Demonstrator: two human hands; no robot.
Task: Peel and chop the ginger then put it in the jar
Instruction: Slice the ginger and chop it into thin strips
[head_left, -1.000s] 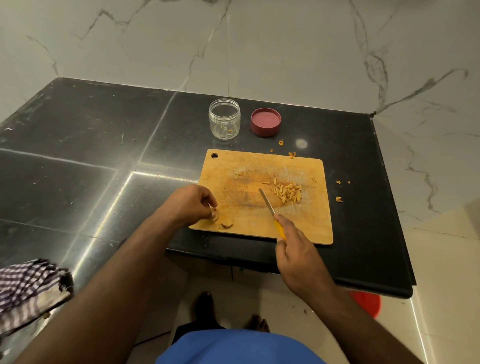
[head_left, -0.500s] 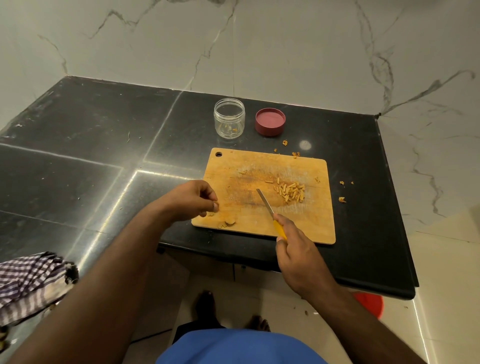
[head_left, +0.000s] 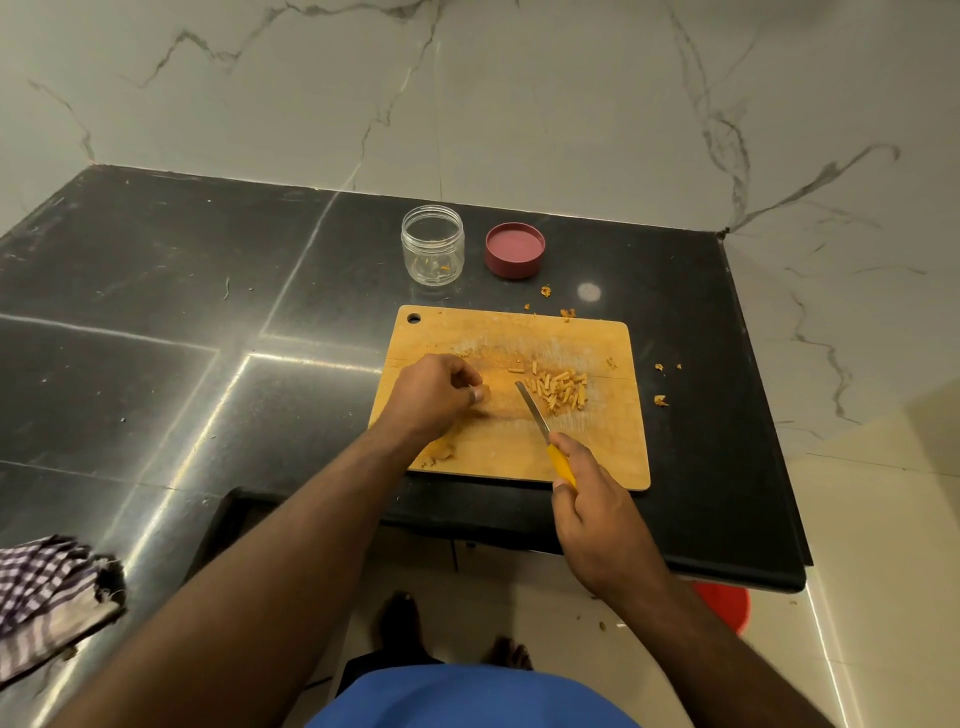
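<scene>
I see my left hand (head_left: 434, 395) curled over the middle of the board (head_left: 613, 447), fingers pinched together at the tips; I cannot tell whether a bit of ginger sits between them. My right hand (head_left: 592, 512) is clamped on the yellow handle of the knife (head_left: 543, 426), near the board's front edge, with the blade angled up and left so its tip lies just beside the pile of chopped ginger (head_left: 558, 389) on the right half of the board. A few scraps (head_left: 441, 454) lie near the board's front left corner, partly under my left forearm. More crumbs (head_left: 660, 400) are scattered on the black worktop (head_left: 156, 312) to the right of the board and behind it. The jar (head_left: 432, 244) stands upright and uncapped behind the board, with a few specks of ginger at its bottom. The red lid (head_left: 514, 249) lies just beside it to the right. A checked cloth (head_left: 47, 597) sits at the worktop's left edge, well apart from the board.
</scene>
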